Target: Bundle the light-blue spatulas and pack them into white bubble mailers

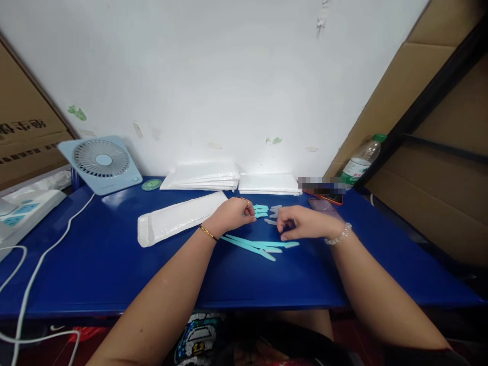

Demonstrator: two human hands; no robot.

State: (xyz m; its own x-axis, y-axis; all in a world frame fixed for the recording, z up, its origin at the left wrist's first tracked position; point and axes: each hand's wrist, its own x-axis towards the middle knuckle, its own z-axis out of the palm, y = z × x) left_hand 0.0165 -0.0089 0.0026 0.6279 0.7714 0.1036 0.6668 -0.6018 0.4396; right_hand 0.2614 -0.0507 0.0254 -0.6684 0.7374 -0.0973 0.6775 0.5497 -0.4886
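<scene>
My left hand (234, 213) is closed, thumb and fingertips pinched together beside several turquoise eyebrow razors (261, 209). Whether one is between its fingers is hidden. Several clear plastic pieces (273, 209), perhaps blade covers, lie between my two hands. Curled over their right side, my right hand (305, 222) has its thumb near the bent fingertips; anything it grips is too small to make out. Nearer to me, a few long turquoise razors (253, 246) are fanned out on the blue table. A white padded envelope (175, 221) lies flat, its right end by my left hand.
Stacks of white padded envelopes (202, 176) rest against the wall. At left stand a light blue fan (103, 160) with a cable and a power strip (26, 216). Phones (326, 207) and a green-capped bottle (360, 162) are at right, near cardboard (430, 178).
</scene>
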